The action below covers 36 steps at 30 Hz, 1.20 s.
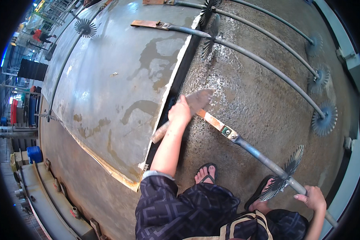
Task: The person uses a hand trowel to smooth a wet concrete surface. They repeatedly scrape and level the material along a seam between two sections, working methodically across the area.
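My left hand [179,113] is closed round a tool like a broad-bladed knife, its wide brownish-grey blade [201,100] blurred and its handle [160,132] jutting out below the fist. The blade lies over or against the free end of a copper strip [213,121]; whether they touch I cannot tell. That strip is bolted to one end of a long grey metal rod [264,159], which slants across the wet floor. My right hand [313,197] grips the rod near its other end, just beyond a finned metal disc [286,176] fitted round it.
Several similar rods [264,62] with finned discs [324,119] lie on the far right. A grey sheet-topped platform [120,96] with a pale, worn edge stands left, bearing another rod [62,76]. My sandalled feet [206,173] are below. A person [40,36] is far off, upper left.
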### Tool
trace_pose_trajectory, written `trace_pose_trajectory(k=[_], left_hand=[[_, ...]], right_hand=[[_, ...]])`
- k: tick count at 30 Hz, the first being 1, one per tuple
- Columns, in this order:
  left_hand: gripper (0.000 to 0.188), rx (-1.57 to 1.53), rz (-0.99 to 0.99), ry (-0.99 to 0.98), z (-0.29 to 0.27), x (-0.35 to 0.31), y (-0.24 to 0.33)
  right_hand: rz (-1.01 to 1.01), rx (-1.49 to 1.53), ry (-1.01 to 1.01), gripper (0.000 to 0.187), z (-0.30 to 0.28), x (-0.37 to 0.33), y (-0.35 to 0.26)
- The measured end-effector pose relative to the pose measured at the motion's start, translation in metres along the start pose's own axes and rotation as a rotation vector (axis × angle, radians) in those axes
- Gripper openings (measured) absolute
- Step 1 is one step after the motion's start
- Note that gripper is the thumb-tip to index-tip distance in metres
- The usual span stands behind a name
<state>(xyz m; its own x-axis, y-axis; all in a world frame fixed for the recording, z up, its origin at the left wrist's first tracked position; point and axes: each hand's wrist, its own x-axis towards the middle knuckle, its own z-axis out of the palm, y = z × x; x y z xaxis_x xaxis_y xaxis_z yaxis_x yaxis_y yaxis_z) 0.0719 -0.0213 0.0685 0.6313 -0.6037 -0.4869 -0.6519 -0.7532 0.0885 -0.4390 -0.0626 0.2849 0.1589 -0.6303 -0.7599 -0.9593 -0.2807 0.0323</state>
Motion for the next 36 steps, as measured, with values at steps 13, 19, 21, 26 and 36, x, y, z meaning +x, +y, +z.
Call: trace_pose_trajectory(k=[13,19,21,26,36], left_hand=[[0.04,0.006,0.043,0.028,0.009,-0.006,0.005],[0.052,-0.066,-0.054,0.053,0.012,0.007,-0.016],[0.059,-0.043,0.024,0.054,0.006,-0.015,-0.006],[0.06,-0.076,-0.059,0.061,0.008,-0.002,-0.017],[0.075,-0.738,-0.103,0.223,0.036,0.007,-0.013]], right_hand=[[0.058,-0.001,0.061,0.062,-0.001,-0.014,0.001],[0.064,0.002,0.067,0.06,-0.007,-0.014,-0.002],[0.079,-0.011,0.076,0.06,-0.009,-0.015,-0.002],[0.119,-0.04,0.088,0.056,-0.014,-0.011,-0.003],[0.214,-0.095,0.072,0.039,-0.008,-0.001,0.0]])
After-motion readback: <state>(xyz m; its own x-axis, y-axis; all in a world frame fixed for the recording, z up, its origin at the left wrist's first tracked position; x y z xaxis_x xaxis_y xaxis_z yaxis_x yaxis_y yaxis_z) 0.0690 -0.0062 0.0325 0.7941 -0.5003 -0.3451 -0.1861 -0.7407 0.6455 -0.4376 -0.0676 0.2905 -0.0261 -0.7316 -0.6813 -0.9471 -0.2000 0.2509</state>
